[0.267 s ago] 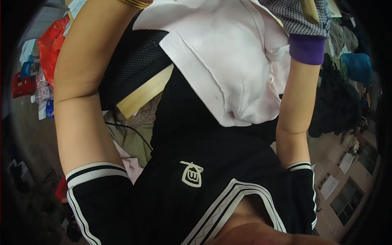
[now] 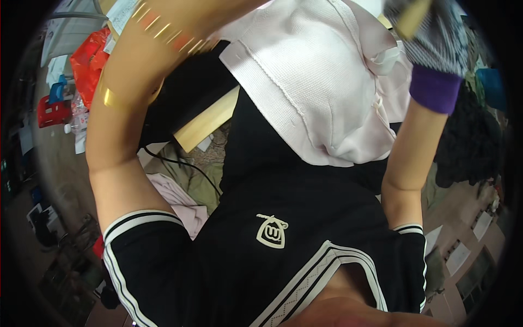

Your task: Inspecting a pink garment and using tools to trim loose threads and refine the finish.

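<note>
Basically, pale cloth point(image 2: 321, 87) is upper center of frame, draped over the black clothes point(image 2: 305, 196) at the lap. Seamed edge runs on a diagonal, upper left to lower right; that's the long line to read.

Right hand point(image 2: 436, 49), gray glove with purple cuff, is upper right, so the cloth lies to frame-left and slightly below it. Right is the nearer visible hand. Its fingers are blurred and cut off: can't tell wide, narrow or gripping. A stick point(image 2: 413, 19) overlaps the glove; held or not, unclear.

Left arm point(image 2: 117, 141) arcs up the left side, bangles on; left hand is past the top edge, finger state unknown.

Around: board point(image 2: 207, 120) and cable point(image 2: 180, 162) left of center, red bag point(image 2: 87, 68) upper left, dark heap point(image 2: 468, 139) right.
</note>
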